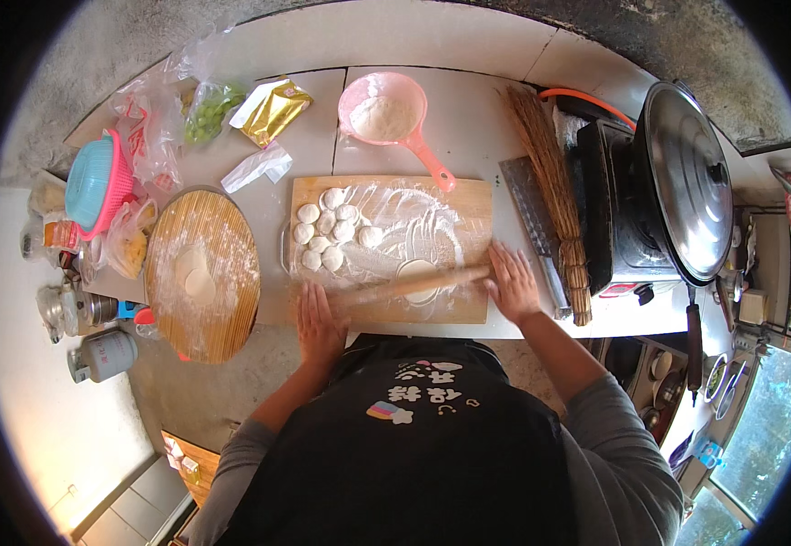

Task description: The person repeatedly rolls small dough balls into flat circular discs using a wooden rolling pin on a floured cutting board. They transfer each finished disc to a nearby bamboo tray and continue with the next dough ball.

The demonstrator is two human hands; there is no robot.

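Note:
A wooden rolling pin (361, 292), blurred, lies slantwise across a flat dough round (422, 295) on the floured wooden board (381, 312). My left hand (318, 324) rests over its left end, fingers stretched forward. Over the other end is my right hand (515, 283), at the board's right edge. Both palms bear on the pin; its ends are partly hidden under them. Several small floured dough pieces (326, 223) sit at the board's upper left. Streaks of flour cover its upper right.
Left is a round slatted board (170, 293) with flattened dough wrappers (199, 285). Behind the board stands a pink ladle (429, 160) of flour. A cleaver (530, 201) and a straw brush (552, 184) lie right, beside a gas stove (617, 252) and a lidded pan (685, 177).

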